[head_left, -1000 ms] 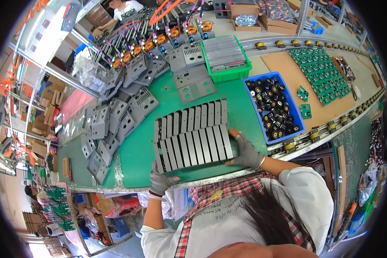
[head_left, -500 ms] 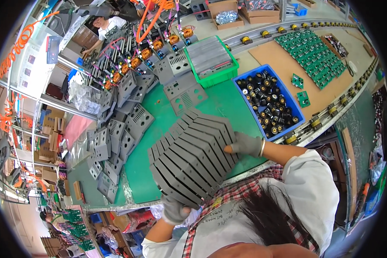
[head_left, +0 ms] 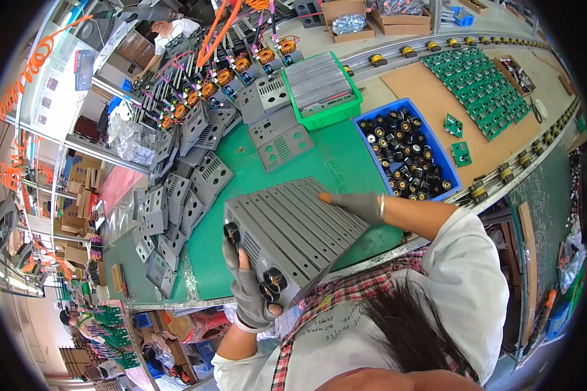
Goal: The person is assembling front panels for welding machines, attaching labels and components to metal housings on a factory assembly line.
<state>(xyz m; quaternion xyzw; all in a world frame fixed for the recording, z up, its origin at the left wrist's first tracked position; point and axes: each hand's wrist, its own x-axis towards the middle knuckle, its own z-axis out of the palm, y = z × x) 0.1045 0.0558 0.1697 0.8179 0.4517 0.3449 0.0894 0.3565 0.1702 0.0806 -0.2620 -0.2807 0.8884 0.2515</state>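
Note:
Both my hands, in grey fingerless gloves, hold a stack of nested grey metal panels [head_left: 300, 225] above the green table's near edge. The bent panels overlap in a row, with small holes along their ribs. At the stack's lower-left end, a slotted end face carries round black sockets [head_left: 275, 279]. My left hand [head_left: 251, 296] grips that end, fingers spread along the face beside the sockets. My right hand [head_left: 359, 205] is wrapped over the far right end, its thumb on the upper side; the fingers underneath are hidden.
Loose grey punched panels [head_left: 176, 202] lie heaped on the left of the green table. A green bin [head_left: 332, 116] of grey plates and a blue bin [head_left: 447, 166] of black round connectors stand beyond the stack. Green circuit boards [head_left: 479, 91] lie at right; a roller track [head_left: 479, 192] curves past.
The stack has been turned so its end face with black sockets now shows toward me. My left hand has moved up along that face; my right hand has shifted slightly left and up.

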